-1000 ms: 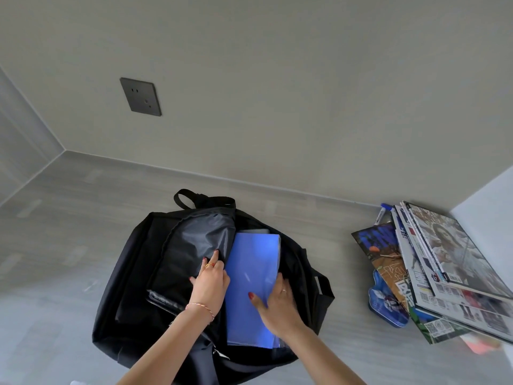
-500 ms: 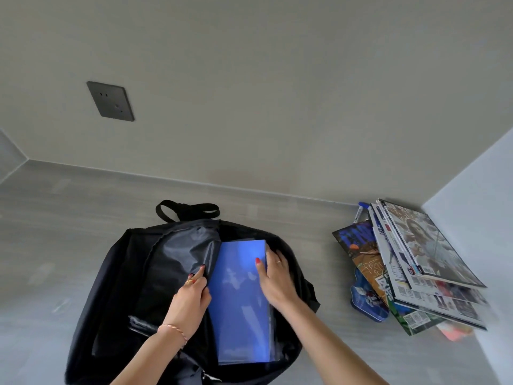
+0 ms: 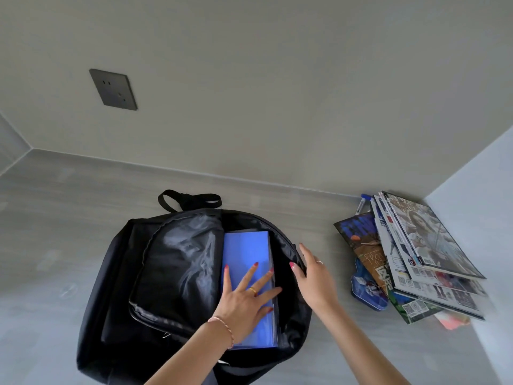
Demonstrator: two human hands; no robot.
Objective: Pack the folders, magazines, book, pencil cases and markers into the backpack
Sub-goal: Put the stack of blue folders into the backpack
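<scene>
A black backpack (image 3: 119, 279) lies open on the grey floor, its flap folded to the left. A blue folder (image 3: 245, 251) lies inside the main compartment. My left hand (image 3: 244, 295) presses flat on the folder with fingers spread. My right hand (image 3: 313, 279) hovers open over the backpack's right rim, holding nothing. To the right lies a stack of magazines (image 3: 427, 251), with a book (image 3: 358, 234) partly under it, a blue pencil case (image 3: 366, 290) at its left edge and a marker (image 3: 362, 202) at the far end.
A wall with a dark socket plate (image 3: 113, 89) runs behind the backpack. A pale panel (image 3: 485, 218) rises at the right, close to the stack. Something pink-orange (image 3: 452, 320) pokes out beneath the magazines. Grey floor (image 3: 55, 232) stretches left of the backpack.
My left hand let go of the flap and moved onto the blue folder. My right hand lifted off the folder and shifted right to the backpack's rim.
</scene>
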